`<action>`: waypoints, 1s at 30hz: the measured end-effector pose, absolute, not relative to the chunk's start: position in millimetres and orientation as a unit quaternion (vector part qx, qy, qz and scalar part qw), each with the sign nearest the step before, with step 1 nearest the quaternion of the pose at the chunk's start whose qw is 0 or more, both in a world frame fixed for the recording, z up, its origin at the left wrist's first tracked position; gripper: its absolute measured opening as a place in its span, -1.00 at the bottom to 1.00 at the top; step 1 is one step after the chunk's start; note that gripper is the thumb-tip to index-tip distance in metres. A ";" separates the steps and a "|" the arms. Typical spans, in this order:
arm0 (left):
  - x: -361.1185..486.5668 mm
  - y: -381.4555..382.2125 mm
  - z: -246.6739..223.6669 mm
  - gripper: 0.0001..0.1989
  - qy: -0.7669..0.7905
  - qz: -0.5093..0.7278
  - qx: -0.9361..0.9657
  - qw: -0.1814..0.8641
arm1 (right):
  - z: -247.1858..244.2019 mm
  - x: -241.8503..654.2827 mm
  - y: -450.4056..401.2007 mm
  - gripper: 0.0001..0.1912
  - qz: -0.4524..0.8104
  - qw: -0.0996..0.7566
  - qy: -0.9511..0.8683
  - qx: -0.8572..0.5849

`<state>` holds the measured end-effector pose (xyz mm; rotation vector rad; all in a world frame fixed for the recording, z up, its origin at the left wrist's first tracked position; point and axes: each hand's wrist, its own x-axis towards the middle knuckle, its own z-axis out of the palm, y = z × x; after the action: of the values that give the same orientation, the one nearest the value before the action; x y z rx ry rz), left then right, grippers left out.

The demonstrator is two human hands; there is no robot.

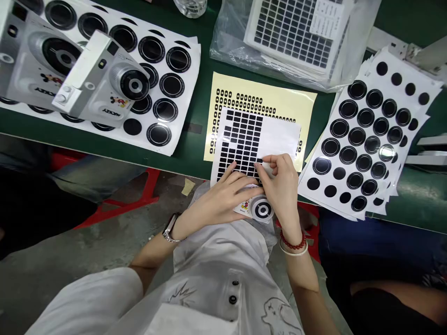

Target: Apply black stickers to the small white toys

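Lying under right fingertips [260,168], sticker sheet [252,143] — pinched, perhaps

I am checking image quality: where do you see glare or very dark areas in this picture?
Head view: bright glare on the right sticker sheets, weaker shine on the left sticker sheet; head view: dark clothing at both sides loses detail.

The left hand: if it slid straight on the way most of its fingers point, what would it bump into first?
Probably the right hand, just ahead of most fingertips of the left hand. Relative depth is unclear from this one view.
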<state>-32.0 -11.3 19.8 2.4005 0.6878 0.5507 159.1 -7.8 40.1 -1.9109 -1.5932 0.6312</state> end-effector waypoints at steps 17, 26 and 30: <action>-30.6 -12.8 21.4 -0.24 0.276 0.204 0.894 0.289 | 81.0 220.8 -66.0 -0.71 0.526 0.203 -0.474 -0.677; -31.3 -11.9 21.6 -0.18 0.273 0.201 0.894 0.292 | 79.8 207.5 -66.4 -0.76 0.441 0.206 -0.495 -0.720; -30.9 -11.4 21.3 -0.17 0.261 0.207 0.902 0.275 | 77.8 205.3 -68.2 -0.79 0.423 0.210 -0.492 -0.732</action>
<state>-30.9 -11.4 21.3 2.4245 0.7029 0.5562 205.3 -68.2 77.8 -2.0338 -1.3667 1.1762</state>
